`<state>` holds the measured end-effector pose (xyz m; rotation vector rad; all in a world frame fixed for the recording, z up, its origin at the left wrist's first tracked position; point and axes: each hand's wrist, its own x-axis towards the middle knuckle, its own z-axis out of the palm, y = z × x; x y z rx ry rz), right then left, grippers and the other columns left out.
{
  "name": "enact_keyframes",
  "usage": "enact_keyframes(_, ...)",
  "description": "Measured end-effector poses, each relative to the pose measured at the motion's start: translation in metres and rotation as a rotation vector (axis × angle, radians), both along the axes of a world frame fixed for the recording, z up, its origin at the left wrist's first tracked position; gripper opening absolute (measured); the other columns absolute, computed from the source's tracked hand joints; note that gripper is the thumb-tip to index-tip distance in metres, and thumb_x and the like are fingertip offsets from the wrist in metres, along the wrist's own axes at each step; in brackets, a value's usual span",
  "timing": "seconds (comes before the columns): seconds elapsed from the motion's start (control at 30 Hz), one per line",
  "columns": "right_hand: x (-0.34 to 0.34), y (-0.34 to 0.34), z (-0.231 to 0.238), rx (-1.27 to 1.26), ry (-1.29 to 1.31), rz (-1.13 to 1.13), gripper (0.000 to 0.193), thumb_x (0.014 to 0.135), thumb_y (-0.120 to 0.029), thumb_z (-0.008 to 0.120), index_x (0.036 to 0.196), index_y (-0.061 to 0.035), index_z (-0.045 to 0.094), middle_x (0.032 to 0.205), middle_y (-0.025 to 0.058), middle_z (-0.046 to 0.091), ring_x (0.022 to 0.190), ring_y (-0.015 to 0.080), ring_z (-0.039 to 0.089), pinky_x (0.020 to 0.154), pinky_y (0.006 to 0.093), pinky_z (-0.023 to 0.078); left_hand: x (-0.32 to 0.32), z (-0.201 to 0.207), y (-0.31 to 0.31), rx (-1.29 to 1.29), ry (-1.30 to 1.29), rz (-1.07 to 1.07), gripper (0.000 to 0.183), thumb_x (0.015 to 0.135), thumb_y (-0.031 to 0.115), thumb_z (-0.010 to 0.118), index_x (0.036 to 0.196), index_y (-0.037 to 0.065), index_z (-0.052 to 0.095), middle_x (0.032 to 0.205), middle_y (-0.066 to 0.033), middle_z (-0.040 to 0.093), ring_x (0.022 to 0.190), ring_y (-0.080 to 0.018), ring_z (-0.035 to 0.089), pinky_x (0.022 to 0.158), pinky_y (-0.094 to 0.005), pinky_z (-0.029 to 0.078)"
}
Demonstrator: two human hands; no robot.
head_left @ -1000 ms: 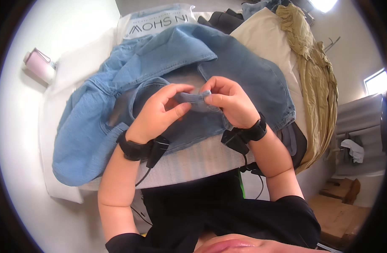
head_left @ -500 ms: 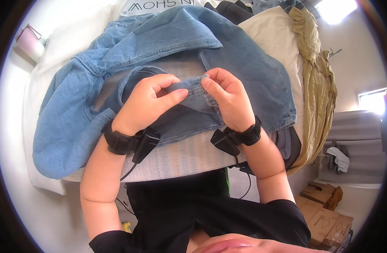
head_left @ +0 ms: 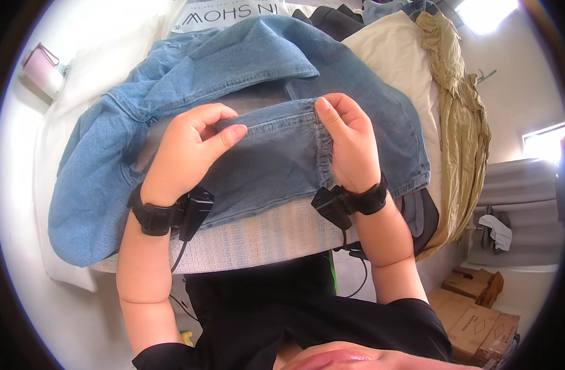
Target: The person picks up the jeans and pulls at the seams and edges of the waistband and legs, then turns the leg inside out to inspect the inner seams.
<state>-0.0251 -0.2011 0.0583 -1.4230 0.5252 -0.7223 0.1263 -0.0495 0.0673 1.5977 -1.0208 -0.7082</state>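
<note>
A blue denim garment [head_left: 221,55] lies spread over the bed in front of me. My left hand [head_left: 187,145] pinches the upper edge of a narrower denim section, thumb on the near side and fingers behind. With my right hand [head_left: 350,139] I grip the corner where that edge meets a puckered, stitched hem. The section is stretched fairly flat between both hands, its seam running from one to the other. Its lower part rests on the bed. Each wrist wears a black strap with a black box and a cable.
The bed has a checked pale cover [head_left: 264,228]. Olive crumpled fabric [head_left: 458,123] hangs along its right side, beside cream cloth [head_left: 393,55]. A white printed bag [head_left: 233,15] and dark clothes lie at the far end. Cardboard boxes [head_left: 473,320] stand on the floor at right.
My hands have moved apart, the left leftward and the right slightly rightward. The denim between them, bunched before, is now drawn out flat, with its hem more exposed.
</note>
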Motion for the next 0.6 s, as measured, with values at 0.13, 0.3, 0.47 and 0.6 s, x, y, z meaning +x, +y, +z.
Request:
enact_keyframes(0.13,-0.001,-0.005,-0.001,0.126,0.026,0.044,0.018,0.084,-0.016,0.057,0.088,0.0011,0.056,0.078,-0.0017,0.054,0.071,0.0041,0.046,0.066,0.0174,0.038,-0.004,-0.006,-0.002,-0.018,-0.035,-0.003,0.013,0.082,0.012,0.059,0.088,0.000,0.056,0.073,0.0045,0.050,0.066,-0.0022,0.043,0.060,-0.0168,0.036)
enact_keyframes(0.3,-0.001,-0.002,0.006,-0.158,-0.039,-0.022,0.021,0.077,-0.010,0.062,0.094,-0.0001,0.056,0.093,0.0030,0.057,0.087,0.0094,0.051,0.077,0.0225,0.040,-0.005,-0.009,-0.001,-0.084,-0.166,0.062,0.014,0.078,0.009,0.060,0.084,-0.002,0.056,0.075,-0.0038,0.055,0.063,-0.0082,0.047,0.058,-0.0212,0.040)
enact_keyframes(0.47,-0.005,0.005,0.014,-0.688,0.072,0.005,0.041,0.064,-0.004,0.069,0.103,-0.0040,0.055,0.100,0.0075,0.058,0.096,0.0162,0.053,0.084,0.0283,0.040,-0.011,0.003,0.000,-0.090,-0.236,-0.019,0.012,0.078,0.007,0.061,0.084,-0.001,0.056,0.074,0.0004,0.048,0.064,-0.0051,0.043,0.057,-0.0182,0.035)
enact_keyframes(0.6,-0.004,0.013,0.019,-0.384,0.216,0.097,0.041,0.063,-0.006,0.070,0.101,-0.0042,0.055,0.096,0.0072,0.058,0.092,0.0165,0.054,0.080,0.0272,0.041,-0.012,0.005,0.003,-0.122,-0.240,-0.049,0.010,0.077,0.006,0.061,0.082,-0.001,0.056,0.072,0.0000,0.046,0.061,-0.0058,0.041,0.054,-0.0193,0.033)
